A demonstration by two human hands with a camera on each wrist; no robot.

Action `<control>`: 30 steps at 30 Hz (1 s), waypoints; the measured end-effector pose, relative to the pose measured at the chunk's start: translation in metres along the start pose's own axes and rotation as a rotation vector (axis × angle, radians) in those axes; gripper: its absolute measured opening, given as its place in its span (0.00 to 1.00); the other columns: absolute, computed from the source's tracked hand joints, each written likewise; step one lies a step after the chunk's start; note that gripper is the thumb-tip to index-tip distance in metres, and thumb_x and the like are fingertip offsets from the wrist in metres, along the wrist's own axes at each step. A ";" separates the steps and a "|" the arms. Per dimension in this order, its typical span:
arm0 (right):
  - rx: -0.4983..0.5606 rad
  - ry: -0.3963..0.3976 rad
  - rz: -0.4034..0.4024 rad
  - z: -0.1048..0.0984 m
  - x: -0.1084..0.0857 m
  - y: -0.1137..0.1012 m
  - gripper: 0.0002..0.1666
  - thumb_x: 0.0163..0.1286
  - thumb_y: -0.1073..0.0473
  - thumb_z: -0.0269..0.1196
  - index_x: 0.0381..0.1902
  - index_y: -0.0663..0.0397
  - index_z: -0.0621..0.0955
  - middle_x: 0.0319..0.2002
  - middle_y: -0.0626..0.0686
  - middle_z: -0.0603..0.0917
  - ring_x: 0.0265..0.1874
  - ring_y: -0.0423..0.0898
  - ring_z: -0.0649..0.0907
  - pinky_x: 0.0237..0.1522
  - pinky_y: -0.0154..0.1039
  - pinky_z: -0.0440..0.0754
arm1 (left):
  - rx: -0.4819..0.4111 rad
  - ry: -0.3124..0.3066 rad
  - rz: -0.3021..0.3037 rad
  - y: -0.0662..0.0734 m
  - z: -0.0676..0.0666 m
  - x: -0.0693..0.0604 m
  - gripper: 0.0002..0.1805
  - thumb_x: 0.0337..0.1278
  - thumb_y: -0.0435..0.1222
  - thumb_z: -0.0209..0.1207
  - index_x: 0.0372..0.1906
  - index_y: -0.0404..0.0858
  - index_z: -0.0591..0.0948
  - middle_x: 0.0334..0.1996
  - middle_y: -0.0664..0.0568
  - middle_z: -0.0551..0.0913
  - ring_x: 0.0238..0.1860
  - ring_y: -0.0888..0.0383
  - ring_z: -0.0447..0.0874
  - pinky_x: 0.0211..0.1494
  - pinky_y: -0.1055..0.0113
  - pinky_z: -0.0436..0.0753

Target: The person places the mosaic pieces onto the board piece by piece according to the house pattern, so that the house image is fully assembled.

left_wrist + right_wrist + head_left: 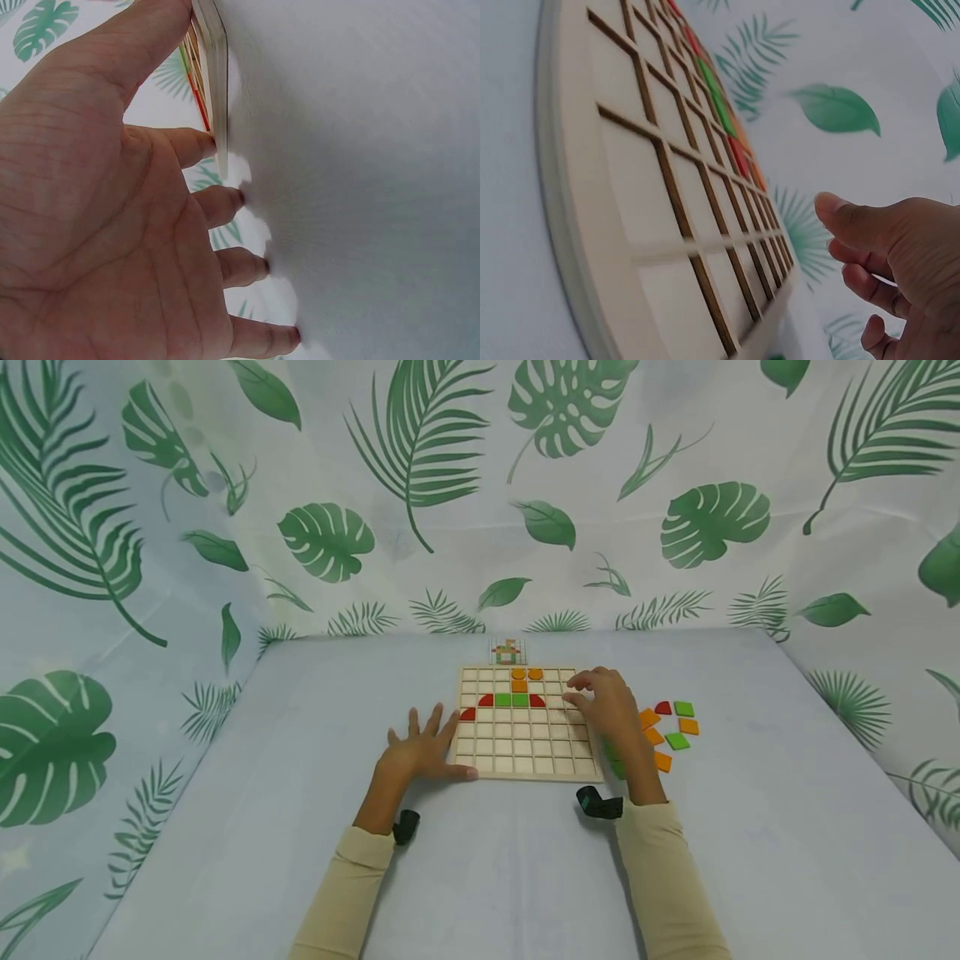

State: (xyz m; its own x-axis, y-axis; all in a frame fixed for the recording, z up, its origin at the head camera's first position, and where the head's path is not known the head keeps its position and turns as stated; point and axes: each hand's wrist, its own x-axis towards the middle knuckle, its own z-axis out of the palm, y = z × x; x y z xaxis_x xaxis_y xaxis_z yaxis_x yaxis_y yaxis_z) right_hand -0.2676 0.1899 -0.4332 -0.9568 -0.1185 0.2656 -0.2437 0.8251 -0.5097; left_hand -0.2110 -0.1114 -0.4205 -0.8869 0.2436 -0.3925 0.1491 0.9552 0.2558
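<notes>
A wooden grid board (525,745) lies flat between both hands. Two orange round tiles (535,674) sit in its top row, with an orange square tile (519,686) below one of them. Lower down, two green square tiles (512,700) lie between red quarter-round tiles (537,701), and another red tile (468,715) is at the left edge. My left hand (417,753) has its fingers spread on the table, thumb and index touching the board's left side. Over the board's right side hovers my right hand (617,708), fingers loosely bent, nothing between thumb and fingertips (831,202).
Loose green tiles (683,708), orange tiles (688,726) and a red tile (663,707) are scattered right of the board, some partly behind my right forearm. A small pattern card (508,652) lies beyond its far edge. Leaf-printed cloth (547,522) hangs around the table.
</notes>
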 end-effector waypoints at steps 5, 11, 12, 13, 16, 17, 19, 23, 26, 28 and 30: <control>-0.008 0.020 0.042 -0.014 -0.008 0.017 0.15 0.67 0.57 0.66 0.46 0.62 0.84 0.43 0.63 0.83 0.46 0.60 0.78 0.48 0.57 0.78 | -0.006 -0.003 -0.003 0.000 0.002 0.001 0.58 0.50 0.68 0.59 0.79 0.52 0.43 0.80 0.46 0.35 0.77 0.33 0.28 0.70 0.27 0.45; -0.044 0.003 0.089 -0.027 -0.014 0.030 0.15 0.68 0.58 0.65 0.46 0.63 0.83 0.45 0.65 0.83 0.48 0.62 0.78 0.52 0.59 0.76 | -0.007 -0.002 -0.011 0.001 0.000 0.000 0.58 0.50 0.68 0.59 0.79 0.52 0.43 0.80 0.46 0.35 0.77 0.34 0.28 0.70 0.27 0.44; -0.044 -0.002 0.099 -0.029 -0.014 0.032 0.15 0.68 0.58 0.65 0.47 0.63 0.83 0.45 0.65 0.83 0.48 0.62 0.78 0.52 0.59 0.76 | -0.004 -0.003 -0.011 0.001 0.000 0.000 0.58 0.50 0.68 0.59 0.79 0.52 0.43 0.80 0.46 0.35 0.77 0.34 0.28 0.70 0.27 0.44; -0.044 -0.012 0.117 -0.030 -0.015 0.034 0.15 0.68 0.58 0.64 0.47 0.63 0.83 0.46 0.65 0.82 0.49 0.62 0.78 0.53 0.59 0.76 | -0.003 -0.003 -0.010 0.000 0.000 0.000 0.58 0.50 0.68 0.58 0.79 0.52 0.43 0.80 0.46 0.35 0.77 0.33 0.28 0.70 0.27 0.44; -0.045 -0.042 0.151 -0.034 -0.017 0.040 0.15 0.69 0.58 0.63 0.48 0.63 0.83 0.47 0.65 0.82 0.51 0.62 0.77 0.54 0.59 0.75 | 0.001 -0.002 -0.006 0.000 0.001 0.001 0.58 0.50 0.68 0.58 0.79 0.52 0.43 0.80 0.46 0.35 0.77 0.33 0.28 0.70 0.27 0.44; -0.047 -0.052 0.154 -0.036 -0.018 0.042 0.15 0.70 0.58 0.63 0.48 0.63 0.83 0.48 0.65 0.81 0.51 0.62 0.77 0.54 0.60 0.75 | 0.001 -0.002 -0.005 0.000 0.001 0.002 0.58 0.50 0.69 0.58 0.79 0.52 0.42 0.80 0.46 0.35 0.77 0.33 0.28 0.70 0.27 0.44; -0.057 -0.074 0.157 -0.039 -0.020 0.045 0.15 0.70 0.58 0.62 0.48 0.63 0.83 0.49 0.66 0.81 0.51 0.63 0.76 0.54 0.60 0.75 | 0.000 -0.001 -0.007 0.000 0.002 0.002 0.58 0.50 0.69 0.58 0.79 0.52 0.43 0.80 0.46 0.35 0.77 0.33 0.28 0.70 0.27 0.44; -0.078 -0.115 0.165 -0.046 -0.022 0.049 0.15 0.70 0.58 0.62 0.49 0.63 0.83 0.50 0.68 0.79 0.52 0.65 0.74 0.55 0.62 0.74 | -0.002 -0.004 -0.012 0.000 0.002 0.004 0.59 0.50 0.69 0.58 0.79 0.52 0.43 0.80 0.47 0.34 0.77 0.34 0.28 0.70 0.27 0.44; -0.082 -0.154 0.184 -0.049 -0.022 0.053 0.15 0.70 0.58 0.61 0.49 0.62 0.83 0.52 0.70 0.78 0.53 0.65 0.73 0.57 0.63 0.73 | -0.003 -0.003 -0.012 0.000 0.002 0.004 0.59 0.50 0.69 0.58 0.79 0.53 0.42 0.80 0.47 0.34 0.77 0.34 0.27 0.70 0.27 0.44; -0.084 -0.182 0.190 -0.050 -0.022 0.055 0.15 0.70 0.58 0.60 0.49 0.62 0.83 0.53 0.71 0.78 0.53 0.66 0.73 0.58 0.64 0.72 | -0.004 -0.002 -0.012 0.000 0.002 0.003 0.59 0.50 0.69 0.58 0.79 0.53 0.42 0.80 0.47 0.34 0.77 0.34 0.27 0.70 0.27 0.44; -0.082 -0.207 0.188 -0.050 -0.021 0.058 0.15 0.70 0.59 0.60 0.49 0.62 0.83 0.54 0.71 0.77 0.53 0.66 0.74 0.58 0.64 0.73 | -0.004 -0.002 -0.011 0.000 0.001 0.003 0.58 0.50 0.69 0.58 0.79 0.53 0.42 0.80 0.47 0.34 0.77 0.34 0.27 0.70 0.27 0.44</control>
State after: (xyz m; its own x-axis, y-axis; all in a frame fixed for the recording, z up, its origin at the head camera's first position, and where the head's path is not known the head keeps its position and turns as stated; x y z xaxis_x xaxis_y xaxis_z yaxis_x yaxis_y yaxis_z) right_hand -0.2539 0.2677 -0.4273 -0.9980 -0.0624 -0.0043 -0.0533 0.8841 -0.4643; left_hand -0.2131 -0.1104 -0.4230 -0.8876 0.2333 -0.3972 0.1374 0.9571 0.2551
